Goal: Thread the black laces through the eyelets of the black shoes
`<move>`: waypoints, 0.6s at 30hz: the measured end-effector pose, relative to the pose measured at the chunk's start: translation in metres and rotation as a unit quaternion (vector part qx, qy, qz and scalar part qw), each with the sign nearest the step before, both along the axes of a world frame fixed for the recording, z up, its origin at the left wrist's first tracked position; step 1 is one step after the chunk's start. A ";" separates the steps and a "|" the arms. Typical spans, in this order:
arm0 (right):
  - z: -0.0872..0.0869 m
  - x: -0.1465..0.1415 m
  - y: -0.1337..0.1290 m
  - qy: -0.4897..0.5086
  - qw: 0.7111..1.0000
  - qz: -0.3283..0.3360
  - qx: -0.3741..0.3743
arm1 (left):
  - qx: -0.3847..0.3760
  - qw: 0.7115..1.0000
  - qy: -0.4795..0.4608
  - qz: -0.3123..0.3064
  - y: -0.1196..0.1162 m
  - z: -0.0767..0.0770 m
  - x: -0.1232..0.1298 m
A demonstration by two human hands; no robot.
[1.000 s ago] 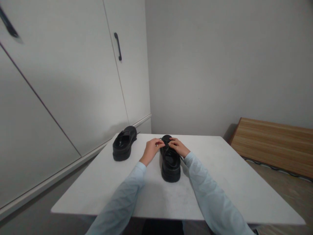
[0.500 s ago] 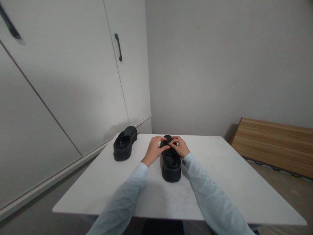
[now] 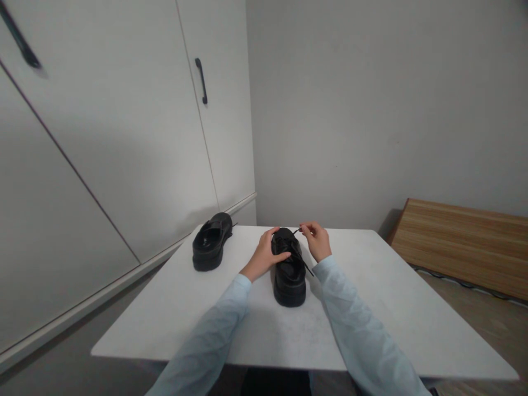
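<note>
A black lace-up shoe [image 3: 289,289] rests on the white table [image 3: 371,308], heel towards me and toe pointing away. My left hand [image 3: 264,254] grips its left side, with the thumb across the laced part and the fingers near the toe. To the right of the toe, my right hand [image 3: 317,242] pinches one end of a thin black shoelace [image 3: 297,230], pulled out from the shoe. Another stretch of lace hangs over the shoe's right side towards the table. The matching black shoe [image 3: 208,258] stands at the table's far left, one lace end sticking out beside it.
White cabinet doors [image 3: 124,137] with dark handles [image 3: 201,81] line the left side. A grey wall [image 3: 350,110] rises behind the table. On the right, a wood-grain board or bench [image 3: 462,247] stands beyond the table edge.
My right hand has moved right, away from the lacing, drawing a lace end out with it. My left hand has settled from the lacing onto the shoe's left side.
</note>
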State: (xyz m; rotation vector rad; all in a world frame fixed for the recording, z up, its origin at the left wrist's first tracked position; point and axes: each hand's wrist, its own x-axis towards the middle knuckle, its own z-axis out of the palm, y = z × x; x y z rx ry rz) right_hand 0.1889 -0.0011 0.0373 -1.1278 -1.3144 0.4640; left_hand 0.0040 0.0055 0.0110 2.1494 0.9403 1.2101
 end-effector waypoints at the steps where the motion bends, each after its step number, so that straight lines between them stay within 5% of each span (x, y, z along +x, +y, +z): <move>1: 0.001 0.001 0.000 0.022 1.000 0.006 0.004 | -0.001 1.000 0.001 -0.003 -0.001 0.001 0.000; 10: 0.013 0.014 -0.004 0.296 0.949 0.104 0.031 | -0.003 1.000 0.005 0.000 0.001 -0.002 -0.003; 18: 0.020 0.043 -0.006 0.326 0.942 0.059 0.061 | -0.008 1.000 0.007 -0.015 0.001 -0.003 -0.006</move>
